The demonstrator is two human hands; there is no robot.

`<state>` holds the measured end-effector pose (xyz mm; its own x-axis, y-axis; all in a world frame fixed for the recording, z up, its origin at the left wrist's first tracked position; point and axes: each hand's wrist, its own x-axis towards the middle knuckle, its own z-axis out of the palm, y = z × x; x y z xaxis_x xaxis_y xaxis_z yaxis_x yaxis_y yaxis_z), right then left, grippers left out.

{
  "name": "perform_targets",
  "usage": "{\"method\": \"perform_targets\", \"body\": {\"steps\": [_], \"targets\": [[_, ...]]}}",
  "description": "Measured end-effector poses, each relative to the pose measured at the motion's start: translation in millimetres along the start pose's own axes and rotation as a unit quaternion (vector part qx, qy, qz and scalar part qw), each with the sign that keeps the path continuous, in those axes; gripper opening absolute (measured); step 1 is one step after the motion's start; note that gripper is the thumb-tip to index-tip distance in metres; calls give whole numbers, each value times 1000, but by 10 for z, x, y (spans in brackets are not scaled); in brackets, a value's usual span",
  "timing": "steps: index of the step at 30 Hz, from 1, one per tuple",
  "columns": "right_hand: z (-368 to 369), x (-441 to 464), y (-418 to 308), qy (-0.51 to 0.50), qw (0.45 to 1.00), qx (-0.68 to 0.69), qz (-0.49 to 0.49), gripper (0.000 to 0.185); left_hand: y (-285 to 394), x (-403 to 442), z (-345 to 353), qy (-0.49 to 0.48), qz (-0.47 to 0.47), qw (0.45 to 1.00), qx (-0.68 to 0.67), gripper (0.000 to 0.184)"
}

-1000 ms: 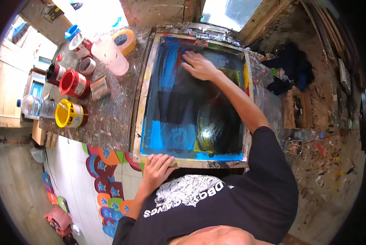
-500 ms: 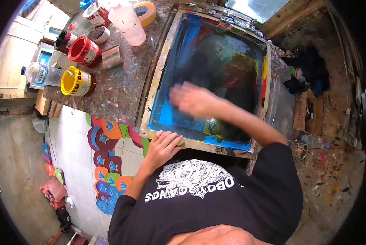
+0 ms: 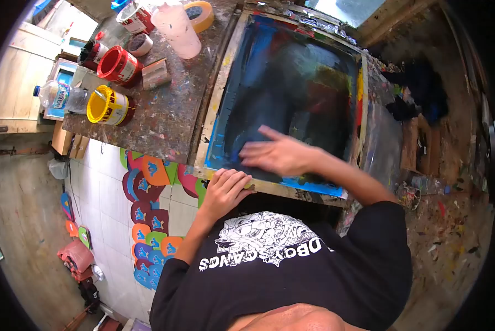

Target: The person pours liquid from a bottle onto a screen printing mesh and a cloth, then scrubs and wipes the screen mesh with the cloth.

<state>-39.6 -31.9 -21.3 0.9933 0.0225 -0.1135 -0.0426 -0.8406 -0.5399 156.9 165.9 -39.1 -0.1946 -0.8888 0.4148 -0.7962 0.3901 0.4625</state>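
A silk-screen printing frame with a pale, paint-stained wooden border lies before me. Its mesh is dark, smeared with blue along the edges and red and yellow at the right. My left hand is closed over the near-left corner of the border, fingers curled on top and thumb hidden. Over the near part of the mesh is my right hand, its fingers spread and slightly blurred. It appears to lie flat on the surface, and nothing shows in it. Bright blue paint runs along the near edge.
On the stained table to the left stand a yellow paint can, a red paint can, a water bottle, a whitish plastic bottle and a tape roll. Colourful printed pieces cover part of the tiled floor.
My right hand has moved nearer to me across the mesh. Blue at the lower left of the mesh now looks darker and smeared. My left hand keeps its hold on the frame.
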Motion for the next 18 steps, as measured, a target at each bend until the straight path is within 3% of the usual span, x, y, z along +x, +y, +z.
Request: {"method": "perform_targets", "body": {"steps": [1,3,5,6,9,13,16,18], "targets": [[-80,-158,236,6,998,-64,19,54,13,-12,20,-3,1,1000,-9,44],[-240,-401,365,90,981,-84,152,50,-26,-33,31,8,-7,1000,-13,46],[-96,-424,181,70,986,-93,119,52,-41,-32,28,-1,2,1000,1,43],[29,-438,13,49,993,32,106,55,-34,-27,15,-2,3,1000,1,44],[44,-771,-410,-33,992,97,75,58,-48,-3,23,0,7,1000,-3,45],[-193,-1652,-468,-162,968,33,187,58,-20,13,-3,1,0,1000,-9,45],[-62,-1814,-412,-109,980,31,163,58,-9,19,-2,-1,-2,1000,-9,44],[20,-1413,-403,-65,989,76,111,57,8,33,-13,1,-2,1000,-6,45]]}}
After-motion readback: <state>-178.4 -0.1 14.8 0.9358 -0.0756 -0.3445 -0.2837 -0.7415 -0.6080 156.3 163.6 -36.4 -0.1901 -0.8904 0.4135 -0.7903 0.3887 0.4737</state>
